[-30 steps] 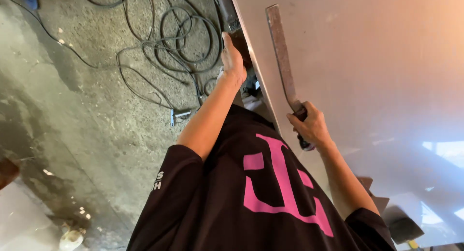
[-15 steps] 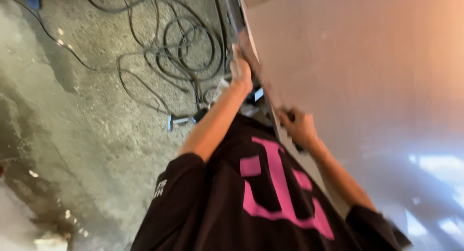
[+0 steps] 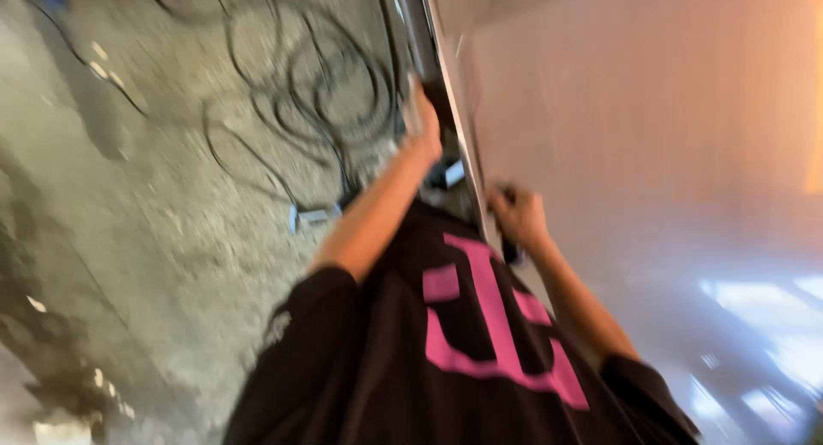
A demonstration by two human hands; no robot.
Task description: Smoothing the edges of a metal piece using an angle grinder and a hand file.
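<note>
The left hand is raised along the near edge of a large pale panel, its fingers blurred but seemingly pressed flat against that edge rather than curled round anything. The right hand sits lower on the same edge, closed in a fist about a dark handle that pokes out beneath it; whatever the handle carries is lost in motion blur, so its blade or bar cannot be made out. The panel's edge runs as a long line from top centre down toward the person's chest, both hands lying on it, the right nearer the body. Below them is a black shirt with a bold pink angular mark across it. To the left, on the rough concrete floor, lie loops of black cable and a small grey box-like fitting.
</note>
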